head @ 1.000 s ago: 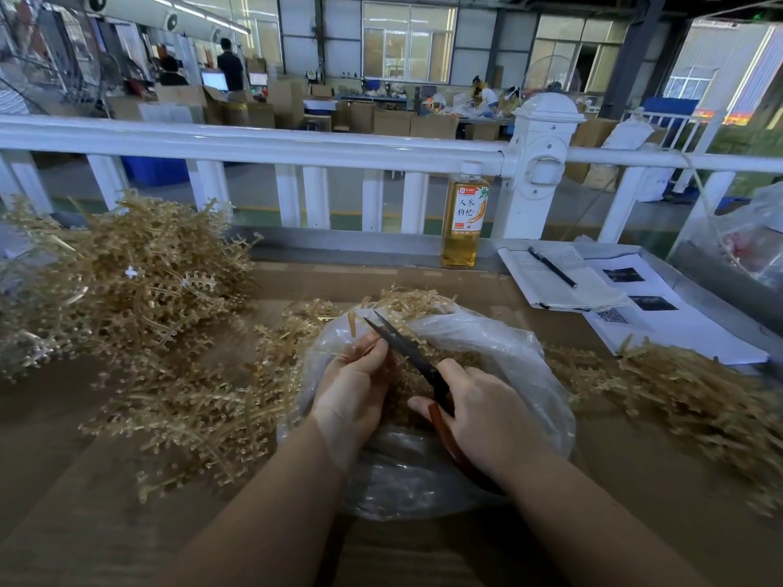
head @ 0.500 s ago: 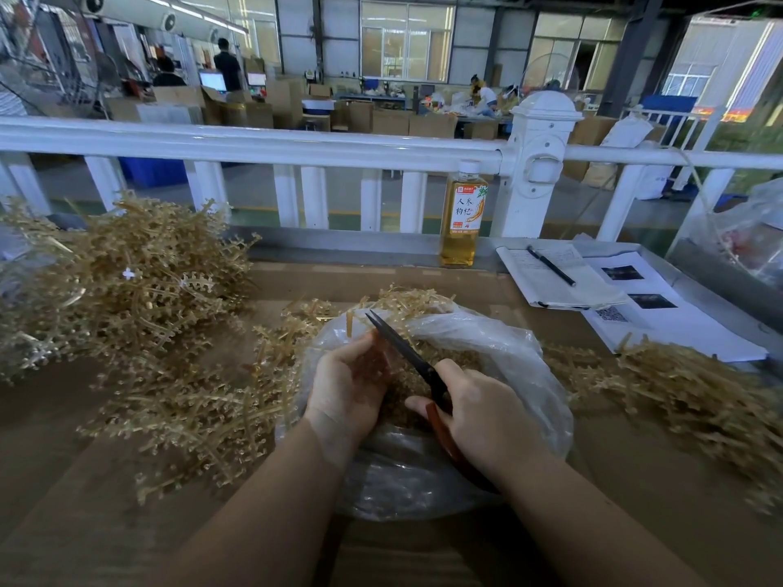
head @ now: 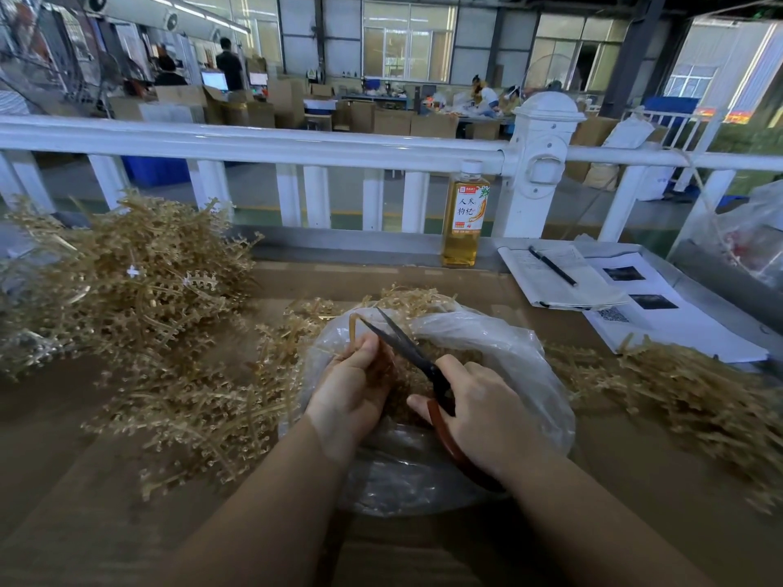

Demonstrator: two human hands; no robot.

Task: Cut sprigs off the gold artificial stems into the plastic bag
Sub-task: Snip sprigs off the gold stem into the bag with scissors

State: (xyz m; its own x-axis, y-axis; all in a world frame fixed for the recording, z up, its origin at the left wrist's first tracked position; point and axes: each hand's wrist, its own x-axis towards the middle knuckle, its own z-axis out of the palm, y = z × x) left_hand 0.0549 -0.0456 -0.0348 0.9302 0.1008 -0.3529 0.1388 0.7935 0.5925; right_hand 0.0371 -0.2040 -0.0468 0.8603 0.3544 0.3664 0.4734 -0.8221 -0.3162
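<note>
- My left hand (head: pixel 354 391) is curled round a gold stem (head: pixel 355 332), thumb and fingers pinching it so its bent tip pokes up just above my knuckles.
- My right hand (head: pixel 487 421) is wrapped round the red-brown handles of the scissors (head: pixel 406 345), fingers closed tight on them.
- The dark blades are parted in a narrow V, tips pointing away from me and to the left, and the lower blade runs right up against the stem's tip, just above my left thumb.
- Both hands sit over the mouth of the clear plastic bag (head: pixel 508 345), which lies on the brown table (head: pixel 635 480) directly in front of me; the stem is over the bag's left rim.
- Inside the bag, between my hands, there's a heap of cut gold sprigs (head: pixel 406 387).
- More gold stems lie spread on the table touching the bag's left side (head: pixel 203 400), with a taller pile (head: pixel 127 281) further left, near the railing.
- Another pile of gold stems (head: pixel 686 387) sits to the right of the bag, well clear of my right hand.
- Behind the bag, by the white railing (head: pixel 296 146), a bottle (head: pixel 464 218) of amber drink stands upright.
- To its right, papers (head: pixel 563 286) lie flat with a pen (head: pixel 553 266) resting on top.
</note>
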